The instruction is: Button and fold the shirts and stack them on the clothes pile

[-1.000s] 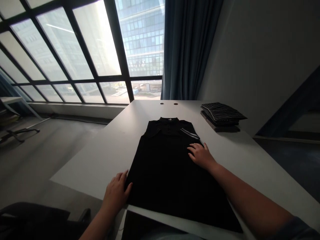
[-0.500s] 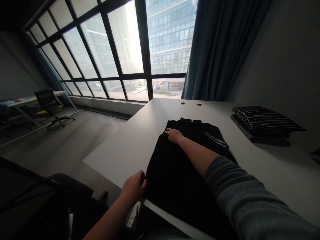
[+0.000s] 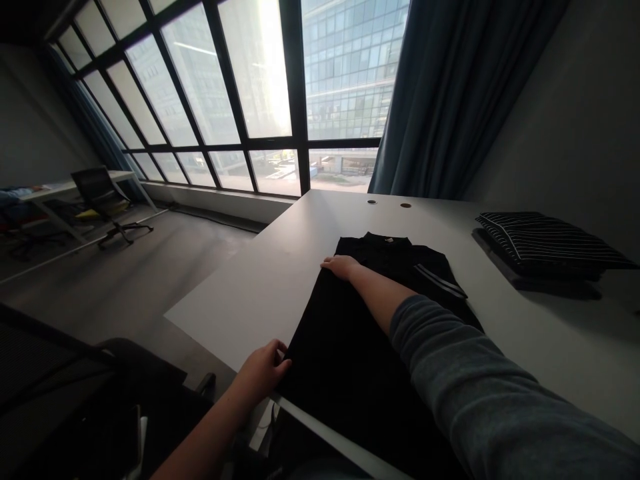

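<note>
A black shirt [image 3: 350, 347] with a collar lies spread on the white table [image 3: 240, 293], collar toward the window. Two pale stripes run along its right sleeve edge, and its lower part reaches over the table's front edge. My left hand [image 3: 263, 369] pinches the shirt's left side near the bottom, thumb and fingers closed on the cloth. Farther up, my right hand [image 3: 343, 267] reaches across the shirt and grips its left edge below the shoulder. Its fingertips are partly hidden.
On the right of the table sits a stack of dark folded cloth topped by a striped black piece [image 3: 550, 240]. Two round cable holes [image 3: 406, 205] are at the far edge. A dark chair [image 3: 120, 373] stands close at the lower left, beside the table corner.
Both hands have shifted a little to the left, and the shirt's left edge has moved outward with them. The camera view has turned slightly.
</note>
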The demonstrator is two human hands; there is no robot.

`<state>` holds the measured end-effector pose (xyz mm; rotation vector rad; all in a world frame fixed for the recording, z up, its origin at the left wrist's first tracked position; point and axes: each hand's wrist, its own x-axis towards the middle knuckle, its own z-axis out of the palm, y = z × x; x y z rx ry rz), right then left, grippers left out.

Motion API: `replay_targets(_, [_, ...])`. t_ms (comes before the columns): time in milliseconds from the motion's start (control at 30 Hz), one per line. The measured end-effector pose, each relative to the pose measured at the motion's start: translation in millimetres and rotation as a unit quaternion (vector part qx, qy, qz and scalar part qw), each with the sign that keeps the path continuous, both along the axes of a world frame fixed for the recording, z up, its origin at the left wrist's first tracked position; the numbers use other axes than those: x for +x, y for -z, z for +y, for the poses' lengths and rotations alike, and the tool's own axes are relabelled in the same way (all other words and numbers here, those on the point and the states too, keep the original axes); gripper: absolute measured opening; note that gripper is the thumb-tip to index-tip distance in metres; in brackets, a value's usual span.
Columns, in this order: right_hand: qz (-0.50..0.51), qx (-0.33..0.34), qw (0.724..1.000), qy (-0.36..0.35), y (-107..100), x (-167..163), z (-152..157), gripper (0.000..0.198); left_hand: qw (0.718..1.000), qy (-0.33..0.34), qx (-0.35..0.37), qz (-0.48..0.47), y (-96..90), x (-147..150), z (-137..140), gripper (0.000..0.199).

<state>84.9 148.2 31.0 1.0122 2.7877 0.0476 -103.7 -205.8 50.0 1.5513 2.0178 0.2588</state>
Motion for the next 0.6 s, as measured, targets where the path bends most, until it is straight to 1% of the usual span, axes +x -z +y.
replay_targets(100, [-0.007, 0.011, 1.0, -0.009, -2.0, -5.0, 0.5, 0.043, 1.0, -0.001, -0.003, 0.009, 0.3, -1.4, -1.5, 0.009])
replay_targets(200, [-0.019, 0.025, 0.999, -0.018, -7.3, -5.2, 3.6, 0.038, 1.0, 0.003, 0.006, 0.011, -1.3, -0.3, -2.9, 0.008])
replay_targets(267, [-0.022, 0.038, 0.999, -0.025, -13.0, -1.2, 6.1, 0.035, 1.0, 0.006, 0.011, 0.006, -6.1, 2.9, -4.3, 0.008])
replay_targets(433, [-0.011, 0.089, 0.995, -0.032, -29.7, 20.5, 8.6, 0.033, 0.999, 0.018, 0.042, -0.021, -30.5, 18.6, -8.8, 0.006])
replay_targets(600, [-0.006, 0.131, 0.99, -0.043, -39.3, 46.8, 3.9, 0.031, 0.993, 0.056, 0.088, -0.05, -55.6, 44.4, -9.3, 0.005])
